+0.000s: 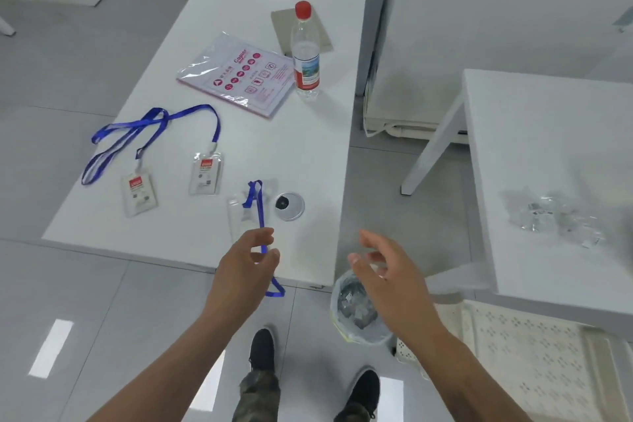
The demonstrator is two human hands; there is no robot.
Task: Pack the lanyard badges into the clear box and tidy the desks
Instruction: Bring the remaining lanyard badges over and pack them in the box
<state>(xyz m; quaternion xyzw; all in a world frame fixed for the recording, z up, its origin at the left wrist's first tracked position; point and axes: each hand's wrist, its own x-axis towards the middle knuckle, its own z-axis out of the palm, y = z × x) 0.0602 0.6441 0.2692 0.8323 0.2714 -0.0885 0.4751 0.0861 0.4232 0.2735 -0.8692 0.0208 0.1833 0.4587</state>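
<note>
My left hand (248, 264) pinches the blue strap of a lanyard (257, 205) at the near edge of the white desk (281, 134); the strap's loop hangs below the hand, and its clear badge holder (238, 216) lies on the desk. Two more badges with red labels lie to the left, one (138, 192) nearer the desk's left edge, the other (205, 173) right of it, their blue straps (150, 127) tangled behind them. My right hand (383, 267) hovers open beyond the desk's near right corner, holding nothing. No clear box is in view.
A water bottle with a red cap (306, 51) stands beside a wrapped pack of copier paper (236, 74). A round cable port (289, 205) sits near the lanyard. Below my right hand stands a lined waste bin (356, 312). Crumpled clear plastic (551, 216) lies on the right table (534, 134).
</note>
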